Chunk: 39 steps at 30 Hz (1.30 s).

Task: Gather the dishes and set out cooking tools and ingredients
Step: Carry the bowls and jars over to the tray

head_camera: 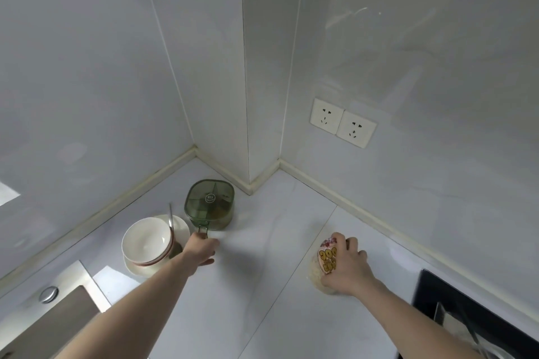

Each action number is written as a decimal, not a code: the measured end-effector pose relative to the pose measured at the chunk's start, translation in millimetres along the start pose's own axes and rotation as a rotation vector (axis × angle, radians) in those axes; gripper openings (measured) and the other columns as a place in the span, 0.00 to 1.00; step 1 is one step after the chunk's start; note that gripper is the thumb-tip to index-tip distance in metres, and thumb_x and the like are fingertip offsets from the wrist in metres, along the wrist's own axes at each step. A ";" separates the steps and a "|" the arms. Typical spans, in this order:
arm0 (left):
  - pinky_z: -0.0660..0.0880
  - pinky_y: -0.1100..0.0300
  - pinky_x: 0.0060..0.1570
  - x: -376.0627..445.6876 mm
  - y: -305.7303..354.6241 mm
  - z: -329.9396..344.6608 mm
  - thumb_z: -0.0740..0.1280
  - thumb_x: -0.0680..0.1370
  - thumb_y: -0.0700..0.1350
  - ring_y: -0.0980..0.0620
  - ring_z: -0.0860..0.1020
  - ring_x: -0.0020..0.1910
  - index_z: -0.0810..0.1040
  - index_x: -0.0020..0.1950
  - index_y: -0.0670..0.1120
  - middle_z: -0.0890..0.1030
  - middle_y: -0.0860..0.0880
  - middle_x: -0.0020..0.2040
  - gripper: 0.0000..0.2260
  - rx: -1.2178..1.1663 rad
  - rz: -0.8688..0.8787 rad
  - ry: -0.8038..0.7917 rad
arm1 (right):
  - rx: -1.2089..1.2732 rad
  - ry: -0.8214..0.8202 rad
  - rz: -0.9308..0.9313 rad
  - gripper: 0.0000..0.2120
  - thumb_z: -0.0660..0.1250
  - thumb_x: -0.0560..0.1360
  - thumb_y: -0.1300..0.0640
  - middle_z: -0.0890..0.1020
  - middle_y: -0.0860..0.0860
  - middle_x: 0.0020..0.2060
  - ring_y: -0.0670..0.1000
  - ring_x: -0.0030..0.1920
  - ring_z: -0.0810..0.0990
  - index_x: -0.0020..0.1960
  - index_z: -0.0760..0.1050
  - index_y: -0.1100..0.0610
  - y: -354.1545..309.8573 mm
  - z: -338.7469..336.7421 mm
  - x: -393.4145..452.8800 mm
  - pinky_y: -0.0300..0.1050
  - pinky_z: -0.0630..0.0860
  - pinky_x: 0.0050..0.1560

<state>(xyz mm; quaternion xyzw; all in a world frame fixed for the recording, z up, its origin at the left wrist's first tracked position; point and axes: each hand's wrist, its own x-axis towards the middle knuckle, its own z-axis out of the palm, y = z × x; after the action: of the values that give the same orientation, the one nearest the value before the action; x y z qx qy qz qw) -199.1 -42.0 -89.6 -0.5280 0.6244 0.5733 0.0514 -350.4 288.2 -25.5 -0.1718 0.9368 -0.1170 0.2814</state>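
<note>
A green translucent seasoning box with a divided lid stands on the pale countertop near the wall corner. My left hand grips its small handle at the front. Left of it, a white bowl with a red rim sits on a white plate, and a metal spoon leans in the bowl. On the right, my right hand grips a clear bag of pale noodles with a red and yellow label, resting on the counter.
A steel sink with a round drain button lies at the lower left. A black stove top with a glass item sits at the lower right. Two wall sockets are on the right wall.
</note>
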 end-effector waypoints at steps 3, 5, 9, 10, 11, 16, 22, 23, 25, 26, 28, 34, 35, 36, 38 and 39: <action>0.83 0.51 0.41 4.3 -0.5 1.4 0.70 0.74 0.39 0.43 0.79 0.45 0.75 0.51 0.39 0.78 0.39 0.49 0.09 0.002 -0.005 0.074 | -0.015 0.031 -0.041 0.44 0.66 0.62 0.41 0.59 0.49 0.63 0.55 0.57 0.62 0.74 0.49 0.45 -1.4 18.2 -19.2 0.47 0.74 0.56; 0.83 0.46 0.44 2.6 -1.0 4.2 0.68 0.70 0.41 0.39 0.80 0.46 0.73 0.52 0.38 0.77 0.38 0.50 0.13 0.138 0.066 0.217 | -0.020 0.061 -0.055 0.43 0.65 0.64 0.40 0.59 0.49 0.64 0.55 0.57 0.62 0.74 0.49 0.45 -3.5 29.1 -27.4 0.48 0.75 0.56; 0.71 0.45 0.58 -16.8 -5.5 19.1 0.67 0.74 0.39 0.33 0.74 0.57 0.64 0.64 0.36 0.66 0.38 0.63 0.22 0.364 0.200 0.376 | -0.014 0.117 -0.069 0.42 0.65 0.67 0.35 0.59 0.48 0.65 0.55 0.58 0.63 0.75 0.50 0.45 -5.3 43.6 -35.2 0.49 0.78 0.54; 0.71 0.44 0.58 -16.7 -7.7 21.3 0.68 0.74 0.39 0.32 0.73 0.57 0.63 0.65 0.36 0.65 0.37 0.64 0.23 0.349 0.210 0.389 | -0.018 0.115 -0.075 0.44 0.66 0.66 0.36 0.59 0.48 0.65 0.56 0.59 0.63 0.75 0.50 0.45 -4.8 45.0 -35.5 0.49 0.78 0.54; 0.71 0.44 0.59 -17.0 -8.7 22.3 0.68 0.74 0.38 0.32 0.73 0.58 0.63 0.66 0.35 0.64 0.37 0.64 0.24 0.336 0.214 0.385 | -0.021 0.116 -0.081 0.45 0.67 0.65 0.37 0.59 0.48 0.66 0.56 0.60 0.64 0.76 0.50 0.45 -4.1 45.7 -35.6 0.48 0.78 0.53; 0.71 0.47 0.60 -9.9 -7.6 19.9 0.69 0.75 0.42 0.38 0.74 0.56 0.61 0.67 0.39 0.70 0.42 0.60 0.25 0.210 0.185 0.298 | -0.026 0.165 -0.098 0.47 0.68 0.65 0.36 0.59 0.48 0.66 0.55 0.60 0.64 0.77 0.49 0.45 -1.2 50.3 -35.6 0.47 0.79 0.52; 0.84 0.42 0.44 11.3 -10.5 16.4 0.71 0.75 0.44 0.38 0.84 0.43 0.67 0.63 0.38 0.79 0.39 0.49 0.21 -0.080 0.049 0.182 | 0.051 0.237 -0.084 0.52 0.70 0.62 0.31 0.61 0.46 0.65 0.54 0.58 0.69 0.78 0.49 0.39 6.3 59.7 -41.3 0.45 0.78 0.54; 0.84 0.44 0.41 5.0 -9.5 19.0 0.71 0.77 0.44 0.41 0.84 0.41 0.70 0.62 0.37 0.80 0.39 0.49 0.18 -0.091 0.035 0.136 | 0.089 0.247 -0.081 0.53 0.71 0.61 0.31 0.62 0.45 0.64 0.53 0.57 0.70 0.79 0.49 0.38 8.1 61.1 -43.4 0.44 0.78 0.54; 0.84 0.49 0.38 -6.1 -14.4 27.1 0.70 0.80 0.47 0.44 0.84 0.39 0.76 0.59 0.38 0.81 0.41 0.50 0.15 -0.084 0.011 0.056 | 0.179 0.274 -0.078 0.54 0.72 0.60 0.31 0.63 0.42 0.60 0.51 0.55 0.73 0.78 0.50 0.37 11.5 63.6 -47.8 0.43 0.78 0.52; 0.83 0.50 0.39 -8.9 -19.2 30.6 0.68 0.81 0.48 0.44 0.83 0.40 0.76 0.60 0.39 0.81 0.42 0.52 0.14 -0.102 0.003 0.040 | 0.219 0.289 -0.083 0.54 0.73 0.59 0.31 0.63 0.41 0.59 0.50 0.55 0.74 0.78 0.51 0.38 12.1 65.5 -49.9 0.42 0.79 0.50; 0.83 0.50 0.42 -12.0 -25.9 37.0 0.67 0.82 0.48 0.44 0.82 0.44 0.76 0.62 0.42 0.80 0.42 0.55 0.13 -0.152 -0.003 0.018 | 0.304 0.319 -0.089 0.55 0.76 0.57 0.32 0.65 0.39 0.58 0.46 0.55 0.76 0.78 0.53 0.40 13.1 70.7 -55.0 0.41 0.79 0.48; 0.82 0.47 0.50 -19.2 -6.9 49.2 0.67 0.82 0.45 0.44 0.82 0.51 0.72 0.63 0.42 0.78 0.45 0.54 0.12 -0.443 -0.055 -0.061 | 0.655 0.367 -0.014 0.52 0.83 0.55 0.38 0.73 0.37 0.65 0.42 0.56 0.80 0.73 0.60 0.39 13.4 84.0 -68.9 0.36 0.75 0.51; 0.82 0.46 0.51 -22.2 -3.9 50.8 0.66 0.83 0.45 0.44 0.82 0.52 0.70 0.63 0.43 0.77 0.46 0.55 0.12 -0.434 -0.040 -0.060 | 0.692 0.365 -0.011 0.51 0.84 0.55 0.39 0.74 0.36 0.64 0.40 0.56 0.80 0.72 0.61 0.38 13.2 83.3 -69.2 0.34 0.75 0.51; 0.83 0.47 0.50 -25.6 -5.5 52.6 0.65 0.83 0.46 0.44 0.82 0.51 0.70 0.63 0.44 0.77 0.47 0.56 0.11 -0.406 -0.022 -0.051 | 0.719 0.357 -0.009 0.50 0.85 0.55 0.40 0.75 0.36 0.63 0.39 0.56 0.80 0.71 0.62 0.37 14.1 84.2 -69.7 0.33 0.74 0.52; 0.82 0.49 0.45 -32.2 -15.4 55.7 0.62 0.84 0.46 0.45 0.83 0.47 0.71 0.61 0.43 0.77 0.46 0.55 0.09 -0.354 0.004 -0.022 | 0.769 0.345 -0.017 0.49 0.86 0.55 0.41 0.77 0.36 0.62 0.37 0.56 0.81 0.70 0.64 0.36 16.0 86.0 -70.7 0.35 0.76 0.54; 0.81 0.50 0.44 -35.7 -23.2 56.6 0.61 0.84 0.46 0.46 0.82 0.45 0.73 0.59 0.42 0.78 0.46 0.54 0.08 -0.343 0.008 -0.006 | 0.793 0.342 -0.016 0.48 0.86 0.55 0.41 0.79 0.36 0.61 0.36 0.55 0.81 0.69 0.65 0.35 17.4 88.1 -71.5 0.37 0.77 0.55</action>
<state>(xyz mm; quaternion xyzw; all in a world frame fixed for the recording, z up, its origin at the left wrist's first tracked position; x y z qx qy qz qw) -197.4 28.0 -100.2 -0.5248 0.5194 0.6732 -0.0398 -248.9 321.0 -67.9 -0.0357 0.8511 -0.4969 0.1656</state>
